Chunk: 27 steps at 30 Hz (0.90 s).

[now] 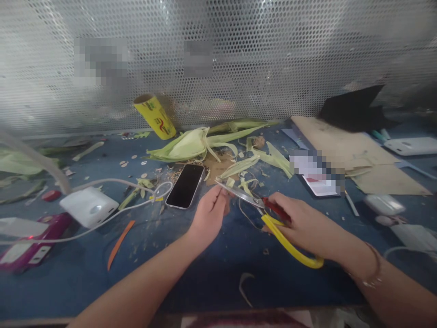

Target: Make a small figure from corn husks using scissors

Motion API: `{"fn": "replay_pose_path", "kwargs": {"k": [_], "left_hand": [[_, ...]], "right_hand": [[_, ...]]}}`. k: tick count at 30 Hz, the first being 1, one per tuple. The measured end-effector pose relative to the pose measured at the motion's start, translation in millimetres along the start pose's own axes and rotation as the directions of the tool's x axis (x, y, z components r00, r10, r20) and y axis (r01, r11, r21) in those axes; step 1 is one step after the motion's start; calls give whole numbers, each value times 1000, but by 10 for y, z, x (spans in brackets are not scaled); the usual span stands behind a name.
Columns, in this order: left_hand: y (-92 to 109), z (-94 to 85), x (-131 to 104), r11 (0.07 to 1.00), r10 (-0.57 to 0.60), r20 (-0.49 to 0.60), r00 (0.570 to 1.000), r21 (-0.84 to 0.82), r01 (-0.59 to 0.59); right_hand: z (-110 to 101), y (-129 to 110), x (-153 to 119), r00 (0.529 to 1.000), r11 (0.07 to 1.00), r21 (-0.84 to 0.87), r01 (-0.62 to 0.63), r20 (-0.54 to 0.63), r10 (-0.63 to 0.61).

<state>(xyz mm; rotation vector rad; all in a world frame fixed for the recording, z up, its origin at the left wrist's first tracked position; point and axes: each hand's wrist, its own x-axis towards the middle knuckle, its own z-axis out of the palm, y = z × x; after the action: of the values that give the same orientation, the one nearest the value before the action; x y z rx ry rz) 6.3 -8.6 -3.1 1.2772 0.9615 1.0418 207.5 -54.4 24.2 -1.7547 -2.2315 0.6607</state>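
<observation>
So the back is all perforated metal panel (246,27), kinda hazy, with a blue tabletop (211,282) full of bits in front of it. Biggest stuff on there is the cardboard (344,141) on the right, then a pale green leafy bundle (189,146) near the panel. The scissors (244,193), one handle yellow and one red, are up front in the middle; the right hand (300,223) has its grip wrapped round the handles. The left hand (210,212) is a bit smaller in view, its grip narrow right by the blade tips, can't tell if anything's pinched in it. That's my worry: close those blades while the fingertips sit that near and you'd nip skin. A slip leftward could also scratch the dark-screened phone (186,187) lying just beside that hand
</observation>
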Motion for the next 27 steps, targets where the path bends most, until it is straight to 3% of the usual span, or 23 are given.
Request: {"fn": "replay_pose_path", "kwargs": {"k": [5,10,14,17,20,22,23,24,25,27], "left_hand": [[41,29,25,989,-64,-41,997,-139,58],[73,46,21,966,-115,-54,992,-241,99],[94,48,11,919,-194,-39,980,-356,168],[89,54,3,923,-189,-7,982,-341,175],[59,62,-7,964,-135,67,989,-223,147],[38,66,-17,987,-103,135,986,-111,118],[32,67,-24,994,-89,168,982,-49,98],[29,68,-31,997,-81,199,977,13,80],[31,69,-40,996,-76,223,972,66,63],[47,71,-58,989,-84,259,962,141,48]], "right_hand": [[85,145,87,994,977,-214,-8,-111,-16],[29,286,187,965,966,-164,-198,-207,162],[-52,472,234,895,844,-336,-417,-313,317],[-59,649,246,903,800,-434,-414,-308,300],[-43,658,240,917,812,-476,-338,-360,170],[-25,508,229,884,893,-374,-250,-465,52],[-10,399,224,877,961,-268,-74,-476,-66],[11,282,220,890,977,-162,142,-411,-197],[38,168,220,877,948,-81,306,-363,-315],[103,-7,234,818,866,-44,498,-307,-486]]}}
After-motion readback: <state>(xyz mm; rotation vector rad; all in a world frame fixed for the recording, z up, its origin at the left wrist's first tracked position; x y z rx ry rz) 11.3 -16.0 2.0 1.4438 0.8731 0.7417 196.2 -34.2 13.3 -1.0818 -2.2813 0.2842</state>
